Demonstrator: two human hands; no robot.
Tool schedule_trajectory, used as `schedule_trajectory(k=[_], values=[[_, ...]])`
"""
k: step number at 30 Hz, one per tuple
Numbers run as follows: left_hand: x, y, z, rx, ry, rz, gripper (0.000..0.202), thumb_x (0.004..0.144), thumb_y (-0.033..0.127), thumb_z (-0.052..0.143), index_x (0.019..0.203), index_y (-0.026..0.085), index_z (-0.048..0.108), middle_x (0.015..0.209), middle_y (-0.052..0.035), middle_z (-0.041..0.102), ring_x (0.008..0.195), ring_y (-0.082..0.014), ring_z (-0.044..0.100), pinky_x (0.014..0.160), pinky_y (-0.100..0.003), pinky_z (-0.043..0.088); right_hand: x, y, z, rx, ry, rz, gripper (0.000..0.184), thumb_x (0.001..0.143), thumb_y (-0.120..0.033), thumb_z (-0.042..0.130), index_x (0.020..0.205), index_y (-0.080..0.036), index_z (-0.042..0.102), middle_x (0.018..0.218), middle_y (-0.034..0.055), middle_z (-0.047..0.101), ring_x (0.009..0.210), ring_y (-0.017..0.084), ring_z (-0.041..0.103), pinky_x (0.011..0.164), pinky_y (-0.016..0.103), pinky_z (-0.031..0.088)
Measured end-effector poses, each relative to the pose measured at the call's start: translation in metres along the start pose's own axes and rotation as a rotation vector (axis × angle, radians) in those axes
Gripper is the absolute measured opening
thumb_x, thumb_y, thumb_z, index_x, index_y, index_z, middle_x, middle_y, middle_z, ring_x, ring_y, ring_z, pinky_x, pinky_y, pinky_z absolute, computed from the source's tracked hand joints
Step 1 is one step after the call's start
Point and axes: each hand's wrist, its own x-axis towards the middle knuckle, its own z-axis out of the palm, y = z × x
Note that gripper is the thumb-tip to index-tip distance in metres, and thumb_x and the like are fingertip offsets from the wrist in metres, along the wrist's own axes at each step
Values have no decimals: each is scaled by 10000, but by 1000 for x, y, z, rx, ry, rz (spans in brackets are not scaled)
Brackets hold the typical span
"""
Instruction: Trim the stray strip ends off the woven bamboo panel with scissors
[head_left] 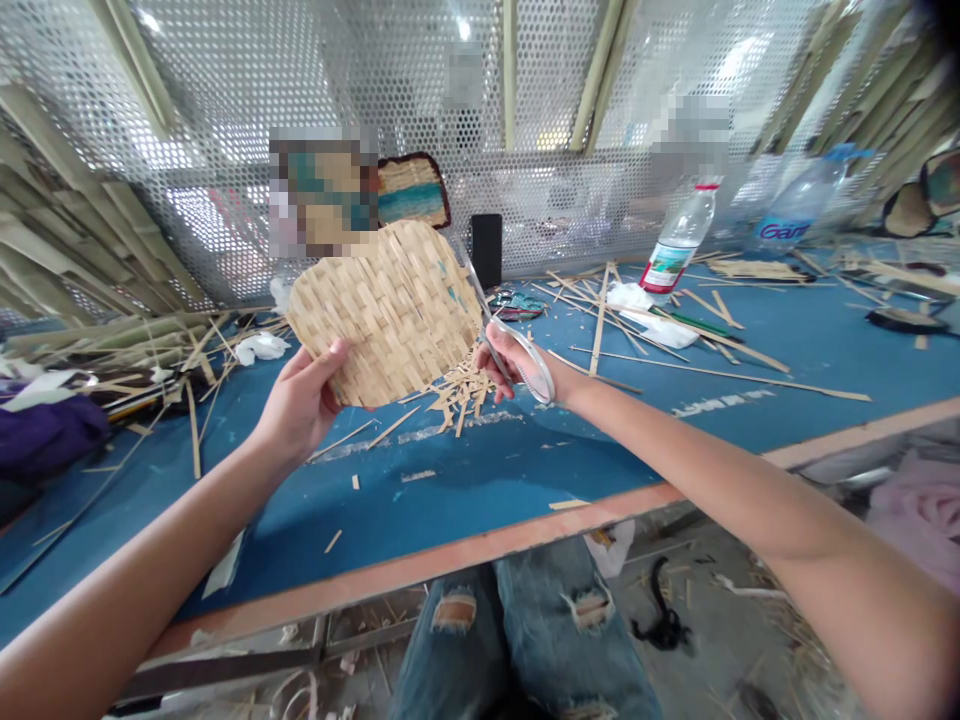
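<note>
My left hand (300, 400) is closed on the lower left edge of a woven straw mat (386, 310), which it holds upright above the blue table (465, 480). At the mat's right edge, my right hand (510, 362) grips a pair of scissors (495, 320) with clear handles, its fingers through the loops. The blades point up along the mat's rim. Loose strip ends stick out of the mat's bottom right corner, and a small pile of cut straw bits (461, 390) lies on the table just below.
Long straw strips (660, 350) litter the table's right half, with two plastic bottles (679, 240) behind them. A black phone (486, 250) leans on the perforated metal wall. Bundled strips (90, 330) and purple cloth (45, 435) lie left. My knees in torn jeans show below the table edge.
</note>
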Motion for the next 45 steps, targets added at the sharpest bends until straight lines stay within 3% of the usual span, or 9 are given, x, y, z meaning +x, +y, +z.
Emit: schedule_trajectory(k=[5,10,18,23,30,34,38,41,45], values=[[-4,1,1,-1,-44,-55,276,782,220,757,1043,158,695,1066,-89,748,901,-295,737,561,-315,655,-3,1,-3,-114,52,-13,688,774,-897,445,775,-212,518,525,-77,404,401,82,421,514,270,529],[-7,0,2,-5,-72,-86,282,805,187,720,1078,123,692,1042,-106,748,810,-281,746,572,-364,666,-11,-8,-11,-509,235,-162,587,881,-778,465,760,-205,482,637,-33,412,546,103,457,538,256,398],[-8,0,3,-20,-118,-98,236,863,148,638,1090,136,698,1024,-104,750,807,-262,748,624,-372,669,-13,-22,-21,-890,232,-218,640,946,-752,297,681,-192,455,687,15,471,581,115,413,586,302,266],[-7,1,2,-33,-85,-128,235,849,135,660,1083,141,689,1034,-105,751,816,-262,750,647,-382,672,-14,-22,-21,-864,191,-196,639,948,-755,290,653,-203,419,588,-6,430,532,112,404,562,303,240],[-4,-2,-2,-8,-120,-134,251,852,155,662,1101,144,693,1049,-123,753,785,-262,749,562,-334,656,-16,-25,-19,-902,216,-201,647,953,-760,276,628,-205,345,550,-25,365,513,100,333,550,305,207],[-4,-1,0,-10,-115,-143,250,869,141,624,1110,138,689,1088,-126,748,856,-279,747,579,-340,659,-15,-20,-19,-829,194,-170,675,919,-803,302,608,-206,344,527,-36,323,490,90,314,521,293,224],[-5,6,6,-76,-90,-212,269,928,145,529,1148,131,682,1069,-112,755,887,-285,747,607,-351,660,-11,-13,-15,-505,186,-28,677,854,-860,357,705,-209,469,510,-62,318,434,91,376,467,262,374],[-7,13,10,-172,-60,-278,329,1005,200,389,1140,146,684,1036,-87,764,794,-260,752,576,-367,655,-5,-8,-16,-273,107,41,731,791,-915,365,787,-203,530,494,-73,357,381,94,401,467,282,500],[-7,19,11,-240,-82,-282,417,1042,234,283,1152,155,677,1040,-79,768,787,-246,758,589,-374,660,3,-2,-20,-147,-24,82,820,711,-980,328,767,-193,556,460,-85,337,341,90,398,463,301,560]])
